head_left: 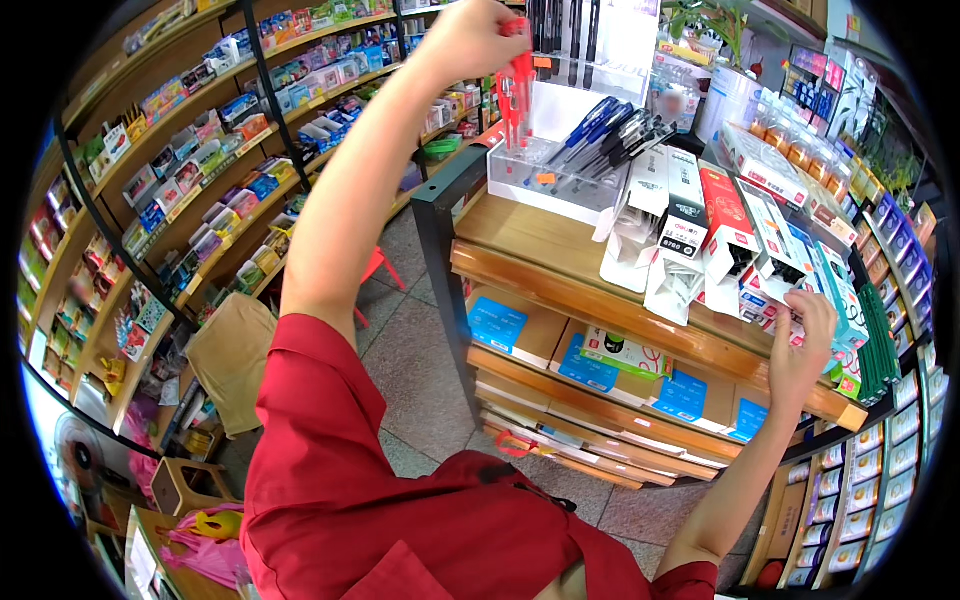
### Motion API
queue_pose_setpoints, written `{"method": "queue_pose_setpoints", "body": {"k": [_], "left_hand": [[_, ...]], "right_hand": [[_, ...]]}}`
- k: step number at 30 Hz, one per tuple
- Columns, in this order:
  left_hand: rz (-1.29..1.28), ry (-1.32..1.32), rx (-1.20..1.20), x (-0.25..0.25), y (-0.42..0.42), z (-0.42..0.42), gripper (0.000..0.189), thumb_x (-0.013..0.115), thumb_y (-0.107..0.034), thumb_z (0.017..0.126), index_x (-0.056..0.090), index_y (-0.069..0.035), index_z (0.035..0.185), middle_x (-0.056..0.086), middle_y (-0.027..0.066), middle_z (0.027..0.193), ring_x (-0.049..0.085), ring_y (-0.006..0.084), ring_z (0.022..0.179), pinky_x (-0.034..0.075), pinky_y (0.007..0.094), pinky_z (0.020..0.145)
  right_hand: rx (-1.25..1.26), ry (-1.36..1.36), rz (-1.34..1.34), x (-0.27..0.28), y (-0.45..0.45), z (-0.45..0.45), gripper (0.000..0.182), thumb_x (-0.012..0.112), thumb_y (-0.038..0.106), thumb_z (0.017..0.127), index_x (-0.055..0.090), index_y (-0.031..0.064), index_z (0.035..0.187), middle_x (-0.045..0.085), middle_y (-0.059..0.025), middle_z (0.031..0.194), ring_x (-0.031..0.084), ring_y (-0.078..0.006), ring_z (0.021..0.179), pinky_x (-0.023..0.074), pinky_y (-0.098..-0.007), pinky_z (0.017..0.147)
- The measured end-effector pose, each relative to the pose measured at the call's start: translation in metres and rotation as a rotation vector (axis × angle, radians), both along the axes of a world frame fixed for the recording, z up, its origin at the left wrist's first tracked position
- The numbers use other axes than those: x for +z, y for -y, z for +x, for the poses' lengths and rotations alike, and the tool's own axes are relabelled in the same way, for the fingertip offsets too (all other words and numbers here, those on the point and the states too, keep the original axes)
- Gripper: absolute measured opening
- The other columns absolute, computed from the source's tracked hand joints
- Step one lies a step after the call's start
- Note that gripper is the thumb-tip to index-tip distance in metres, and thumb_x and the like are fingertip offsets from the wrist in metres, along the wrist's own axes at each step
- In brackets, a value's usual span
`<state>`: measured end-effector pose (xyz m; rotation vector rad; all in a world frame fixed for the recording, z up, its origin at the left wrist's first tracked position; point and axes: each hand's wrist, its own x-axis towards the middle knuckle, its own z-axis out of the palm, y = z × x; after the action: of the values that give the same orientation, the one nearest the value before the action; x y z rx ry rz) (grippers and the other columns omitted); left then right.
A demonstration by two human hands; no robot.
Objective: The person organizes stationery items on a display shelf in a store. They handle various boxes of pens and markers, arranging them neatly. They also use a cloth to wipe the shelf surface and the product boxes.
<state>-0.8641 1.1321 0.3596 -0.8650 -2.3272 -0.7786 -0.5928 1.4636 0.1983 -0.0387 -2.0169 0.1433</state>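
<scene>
At the top centre, my left hand [484, 37] grips red pens [519, 64] by their upper ends, above the left compartment of a clear acrylic pen holder [551, 176]. More red pens stand just below it. Blue pens [592, 124] and black pens [630, 142] lean in the same holder. My right hand [806, 334] is at the front of a row of opened pen boxes, its fingers touching a small carton at the shelf edge; whether it grips it cannot be seen. Beside it are a white box [772, 225], a red box [726, 206] and a teal box [840, 285].
The wooden shelf's front edge [585, 292] runs below the boxes, with cartons on lower shelves. A black metal post [442, 217] stands at its left end. Stocked shelves [217, 172] line the left side. A red stool [382, 262] and a cardboard sheet [232, 360] are near the aisle.
</scene>
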Motion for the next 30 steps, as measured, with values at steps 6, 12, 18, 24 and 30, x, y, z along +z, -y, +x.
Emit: {"method": "queue_pose_setpoints", "body": {"k": [6,12,18,24,30], "left_hand": [[-0.028,0.124,-0.167,-0.015,0.036,-0.007,0.021,0.059,-0.01,0.088,0.06,0.005,0.102,0.067,0.007,0.081,0.063,0.009,0.067,0.05,0.0223,0.065],[0.061,0.112,-0.275,-0.022,0.034,-0.019,0.018,0.061,-0.012,0.087,0.061,0.005,0.094,0.066,0.0074,0.078,0.064,0.0105,0.066,0.051,0.0238,0.061],[0.047,0.195,-0.245,-0.023,0.033,-0.013,0.017,0.059,-0.01,0.088,0.061,0.003,0.097,0.066,0.0052,0.081,0.061,0.0074,0.067,0.051,0.0212,0.064],[0.063,0.172,-0.242,-0.022,0.028,-0.02,0.018,0.061,-0.013,0.085,0.063,0.004,0.09,0.066,0.0071,0.077,0.062,0.0095,0.063,0.051,0.0228,0.061],[0.029,0.191,-0.22,-0.018,0.031,-0.022,0.017,0.061,-0.014,0.086,0.062,0.003,0.091,0.066,0.006,0.078,0.061,0.0082,0.064,0.051,0.0218,0.062]], "right_hand": [[-0.009,-0.011,-0.002,0.001,0.001,-0.001,0.012,0.063,0.0,0.077,0.058,0.0011,0.088,0.061,-0.0107,0.095,0.052,-0.0283,0.097,0.0405,-0.0368,0.088],[0.005,-0.032,0.006,0.0,-0.001,-0.001,0.011,0.063,0.0,0.078,0.059,0.0011,0.088,0.061,-0.0107,0.096,0.053,-0.0282,0.097,0.04,-0.0366,0.089],[0.006,-0.003,-0.028,0.001,0.002,0.0,0.011,0.064,0.0,0.078,0.059,0.0013,0.088,0.061,-0.0106,0.096,0.053,-0.0282,0.098,0.04,-0.037,0.089],[-0.021,0.008,-0.002,0.001,0.0,0.001,0.01,0.063,0.001,0.079,0.059,0.0012,0.089,0.061,-0.0104,0.097,0.053,-0.0282,0.099,0.04,-0.0369,0.089],[-0.013,0.004,-0.012,0.001,0.001,0.0,0.011,0.062,0.0,0.079,0.059,0.001,0.089,0.061,-0.011,0.097,0.052,-0.0285,0.099,0.04,-0.0369,0.089]]}}
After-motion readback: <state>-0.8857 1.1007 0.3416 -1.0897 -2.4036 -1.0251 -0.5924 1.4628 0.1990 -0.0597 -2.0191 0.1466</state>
